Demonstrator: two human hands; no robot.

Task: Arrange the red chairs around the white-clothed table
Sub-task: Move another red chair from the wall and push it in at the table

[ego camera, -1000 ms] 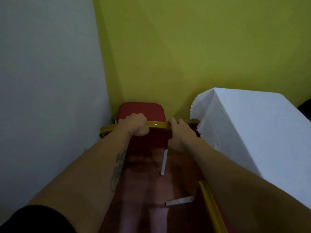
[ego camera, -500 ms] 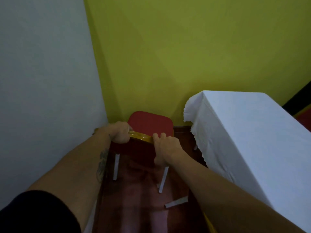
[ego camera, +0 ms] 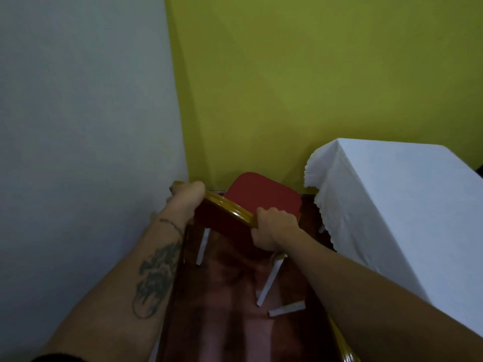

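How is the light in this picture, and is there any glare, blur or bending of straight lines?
Head view: dim, even light with no hard shadows; the glossy floor shows pale, soft reflections; the wall corner leans from the wide-angle lens; the left hand and right hand on the red chair look slightly soft; the white tablecloth is the brightest area.

Indoor dining or function room. Indicators: tabletop draped in a scallop-edged white cloth (ego camera: 386,205), banquet-style red chair (ego camera: 261,202) with gold frame, polished dark-red floor (ego camera: 235,309), yellow-green wall (ego camera: 313,87).
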